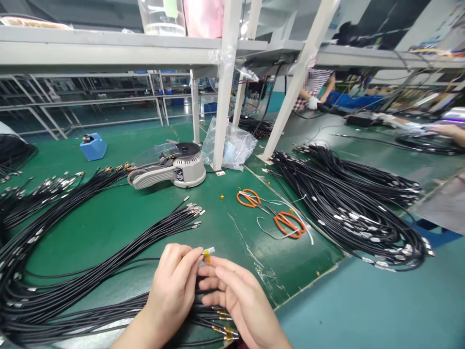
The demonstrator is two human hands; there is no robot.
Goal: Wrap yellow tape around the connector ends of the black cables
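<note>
My left hand (174, 281) pinches the end of a black cable between thumb and fingers. A silver connector (209, 251) pokes out past the fingertips, with a piece of yellow tape (207, 258) around or against it. My right hand (236, 291) is close on the right, its index fingertip and thumb at the tape and its other fingers loosely curled. Under both hands lies a bundle of black cables, whose ends with yellow tape (227, 332) show below my right hand. Another cable bundle (145, 237) with bare silver ends lies just beyond.
A tape dispenser (189, 167) stands ahead, near a blue holder (93, 147) and a plastic bag (232, 145). Two orange-handled scissors (289, 224) lie on the green table (225, 223). Cable coils (348, 208) lie right, past shelf posts (225, 87). Co-workers' gloved hands (313, 103) show farther off.
</note>
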